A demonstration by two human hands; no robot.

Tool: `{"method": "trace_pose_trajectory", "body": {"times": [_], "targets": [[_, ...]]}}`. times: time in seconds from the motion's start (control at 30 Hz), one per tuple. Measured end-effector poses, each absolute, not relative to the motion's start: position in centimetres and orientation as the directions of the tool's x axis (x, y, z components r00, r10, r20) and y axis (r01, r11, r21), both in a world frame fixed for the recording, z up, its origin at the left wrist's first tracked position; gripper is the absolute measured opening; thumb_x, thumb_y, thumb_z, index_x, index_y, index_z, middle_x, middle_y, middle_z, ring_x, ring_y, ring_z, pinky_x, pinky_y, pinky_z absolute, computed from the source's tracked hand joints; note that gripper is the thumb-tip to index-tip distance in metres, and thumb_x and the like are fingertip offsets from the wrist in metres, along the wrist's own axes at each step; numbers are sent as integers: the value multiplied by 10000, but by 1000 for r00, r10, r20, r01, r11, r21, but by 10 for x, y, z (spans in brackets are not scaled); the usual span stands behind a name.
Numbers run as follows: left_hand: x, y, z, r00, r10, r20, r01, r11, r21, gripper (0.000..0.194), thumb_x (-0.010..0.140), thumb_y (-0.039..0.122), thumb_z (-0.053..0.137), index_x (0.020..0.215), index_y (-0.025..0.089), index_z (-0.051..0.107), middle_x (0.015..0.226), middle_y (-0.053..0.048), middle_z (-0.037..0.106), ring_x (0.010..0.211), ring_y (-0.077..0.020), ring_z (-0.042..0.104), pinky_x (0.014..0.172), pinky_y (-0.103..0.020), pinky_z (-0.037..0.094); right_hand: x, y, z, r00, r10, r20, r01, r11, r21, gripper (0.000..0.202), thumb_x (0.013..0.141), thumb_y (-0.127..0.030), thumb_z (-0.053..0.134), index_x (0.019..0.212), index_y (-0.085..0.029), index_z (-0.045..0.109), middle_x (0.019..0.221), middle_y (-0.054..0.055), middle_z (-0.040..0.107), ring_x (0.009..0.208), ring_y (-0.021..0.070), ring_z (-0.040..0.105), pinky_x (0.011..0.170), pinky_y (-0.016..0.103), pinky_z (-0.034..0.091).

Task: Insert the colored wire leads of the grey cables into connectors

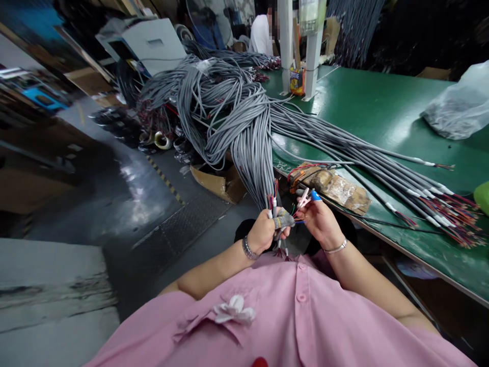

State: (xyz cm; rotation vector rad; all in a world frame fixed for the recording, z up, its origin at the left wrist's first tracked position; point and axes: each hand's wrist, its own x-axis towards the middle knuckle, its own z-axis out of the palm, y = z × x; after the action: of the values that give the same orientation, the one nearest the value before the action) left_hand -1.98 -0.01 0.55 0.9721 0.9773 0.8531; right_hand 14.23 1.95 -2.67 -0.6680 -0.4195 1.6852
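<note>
My left hand (265, 229) is closed around the end of a grey cable, with grey covers on its thumb and fingertips. Thin coloured wires (298, 220) fan out from that cable end toward my right hand (321, 220). The right fingers are curled around a small pale pink tool (304, 198); its exact kind is not clear. A blue cover (315, 195) sits on one right fingertip. Just above my left hand, other cable ends with red and blue wires (272, 200) stand up. The thick bundle of grey cables (252, 148) hangs down off the table to my left hand.
On the green table (344, 102), stripped cable ends (451, 214) lie to the right. A taped block (336, 186) rests at the near edge. White posts (312, 71) rise behind, with a plastic bag (458, 109) at right. A cardboard box (214, 183) stands below; a person (262, 34) is far back.
</note>
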Motion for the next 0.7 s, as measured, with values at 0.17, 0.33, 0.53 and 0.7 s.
{"method": "trace_pose_trajectory", "body": {"times": [0.17, 0.33, 0.53, 0.7], "targets": [[-17, 1, 4, 317, 908, -275, -161, 337, 928, 296, 675, 381, 726, 601, 131, 586, 482, -14, 591, 375, -81, 487, 390, -196, 361, 141, 17, -36, 38, 993, -109, -673, -55, -737, 364, 821, -544, 645, 820, -184, 699, 752, 29, 688, 619, 115, 581, 589, 234, 493], [-14, 3, 1, 323, 910, -259, -175, 326, 929, 282, 678, 358, 723, 595, 133, 575, 471, -6, 580, 370, -80, 479, 383, -194, 356, 140, 21, -35, -53, 987, -149, -725, -141, -674, 396, 742, -577, 714, 814, -188, 706, 800, 28, 711, 622, 119, 590, 574, 242, 506], [-11, 6, -1, 307, 912, -271, -181, 336, 924, 287, 669, 370, 720, 595, 137, 570, 470, -6, 582, 366, -80, 477, 379, -194, 361, 139, 26, -32, -71, 978, -195, -800, -173, -574, 323, 678, -462, 818, 822, -198, 700, 771, 1, 719, 666, 118, 629, 601, 227, 518], [-9, 6, 0, 287, 914, -287, -156, 340, 927, 301, 651, 376, 729, 573, 139, 559, 454, -5, 572, 359, -77, 473, 376, -191, 354, 138, 25, -36, -95, 975, -200, -809, -193, -555, 327, 711, -485, 785, 842, -199, 697, 795, -1, 722, 644, 108, 619, 591, 227, 512]]}}
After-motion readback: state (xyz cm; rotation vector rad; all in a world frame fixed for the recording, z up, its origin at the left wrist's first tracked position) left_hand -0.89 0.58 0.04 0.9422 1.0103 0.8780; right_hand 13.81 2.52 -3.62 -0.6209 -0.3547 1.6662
